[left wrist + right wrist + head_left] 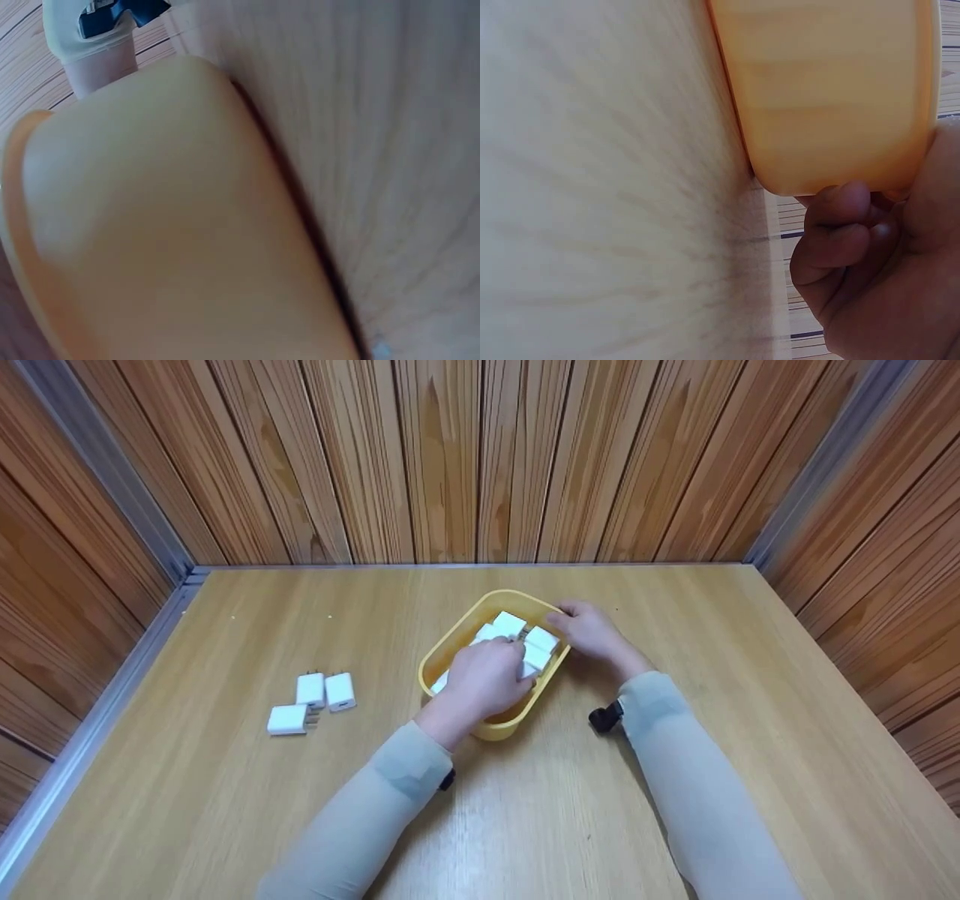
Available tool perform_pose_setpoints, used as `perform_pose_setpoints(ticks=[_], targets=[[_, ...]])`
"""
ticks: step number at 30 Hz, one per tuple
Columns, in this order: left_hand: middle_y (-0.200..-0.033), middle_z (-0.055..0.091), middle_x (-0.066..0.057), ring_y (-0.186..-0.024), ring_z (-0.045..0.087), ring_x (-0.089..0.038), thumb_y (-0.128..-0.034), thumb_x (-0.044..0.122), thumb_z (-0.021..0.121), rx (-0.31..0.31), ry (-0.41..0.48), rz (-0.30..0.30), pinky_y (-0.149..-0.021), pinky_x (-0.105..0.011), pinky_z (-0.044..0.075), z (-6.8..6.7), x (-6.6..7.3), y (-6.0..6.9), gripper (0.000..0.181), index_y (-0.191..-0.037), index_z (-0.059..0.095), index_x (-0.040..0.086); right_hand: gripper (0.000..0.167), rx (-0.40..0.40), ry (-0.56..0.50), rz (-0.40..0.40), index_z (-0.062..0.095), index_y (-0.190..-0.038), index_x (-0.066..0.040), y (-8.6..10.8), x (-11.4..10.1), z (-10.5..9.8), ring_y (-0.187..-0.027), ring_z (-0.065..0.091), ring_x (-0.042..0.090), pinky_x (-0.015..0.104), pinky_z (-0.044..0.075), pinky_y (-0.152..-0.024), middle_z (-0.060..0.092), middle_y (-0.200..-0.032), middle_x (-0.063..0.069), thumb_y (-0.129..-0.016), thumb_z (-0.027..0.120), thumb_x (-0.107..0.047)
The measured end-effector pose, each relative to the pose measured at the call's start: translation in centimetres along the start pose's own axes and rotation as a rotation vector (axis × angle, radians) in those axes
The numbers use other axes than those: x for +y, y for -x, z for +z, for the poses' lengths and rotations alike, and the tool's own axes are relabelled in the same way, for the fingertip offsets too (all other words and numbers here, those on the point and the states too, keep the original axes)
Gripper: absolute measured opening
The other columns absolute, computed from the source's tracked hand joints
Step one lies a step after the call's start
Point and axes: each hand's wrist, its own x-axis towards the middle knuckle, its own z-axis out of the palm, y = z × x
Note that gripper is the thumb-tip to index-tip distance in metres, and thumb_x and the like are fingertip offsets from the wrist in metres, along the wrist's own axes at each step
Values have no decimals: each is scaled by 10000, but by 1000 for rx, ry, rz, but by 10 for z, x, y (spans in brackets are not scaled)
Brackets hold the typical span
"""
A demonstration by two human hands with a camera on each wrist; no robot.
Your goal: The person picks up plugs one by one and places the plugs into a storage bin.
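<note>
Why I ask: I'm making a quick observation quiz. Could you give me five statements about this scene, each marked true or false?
1. The right hand grips the rim of the yellow plastic tub with rounded corners. True.
2. The left hand lies flat on the brown wood-grain table. False: it reaches into the tub.
3. Three white, boxy plug adapters with prongs lie outside the tub, to its left in the head view. True.
4. The tub is tipped over on its side. False: it stands upright on the table.
5. All the adapters are outside the tub. False: several similar white blocks are inside it.
</note>
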Motion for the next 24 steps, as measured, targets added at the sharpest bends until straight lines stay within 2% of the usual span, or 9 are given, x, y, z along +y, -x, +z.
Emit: perform_pose_setpoints(ticks=[2, 8, 12, 15, 19, 24], targets=[[-936, 676, -32, -779, 605, -196, -1034, 426, 779, -4, 5, -3, -712, -437, 587, 0, 0, -1, 316, -1067, 752, 113, 401, 2, 5, -2, 709, -1350, 53, 0, 0, 0, -952, 632, 252, 342, 500, -850, 722, -1160, 193, -1167, 563, -272], [-937, 673, -30, -788, 603, -197, -1029, 423, 800, -20, 28, -3, -753, -431, 589, 2, 0, -3, 340, -1119, 753, 99, 398, 5, 12, 6, 709, -1354, 39, 1, -1, 0, -977, 634, 285, 374, 503, -872, 725, -1182, 206, -1170, 560, -281], [-916, 677, -28, -771, 604, -193, -1016, 412, 817, -13, 25, 6, -734, -437, 593, 3, -1, -4, 320, -1072, 752, 104, 378, 14, 30, -4, 720, -1306, 31, 1, -2, 0, -946, 620, 248, 351, 493, -849, 720, -1123, 165, -1167, 568, -286], [-878, 675, -24, -745, 603, -194, -1008, 402, 820, -3, 19, 20, -711, -447, 593, 4, 0, -4, 303, -1001, 745, 109, 356, 16, 15, -6, 726, -1250, 38, 1, -2, 1, -844, 605, 223, 331, 489, -768, 696, -1021, 134, -1158, 580, -274], [-842, 660, -20, -731, 596, -204, -1011, 398, 810, -3, 10, 25, -707, -451, 589, 6, 0, -5, 299, -980, 744, 107, 352, 16, 4, -8, 731, -1237, 40, 1, -2, 1, -823, 595, 214, 326, 484, -761, 686, -993, 116, -1153, 580, -267], [-831, 640, -17, -729, 592, -209, -1030, 418, 782, -24, -7, 16, -696, -441, 582, 8, 2, -8, 319, -1005, 754, 102, 382, 18, 19, -1, 730, -1303, 32, 1, -1, 1, -971, 625, 271, 379, 492, -891, 722, -1119, 163, -1156, 569, -282]])
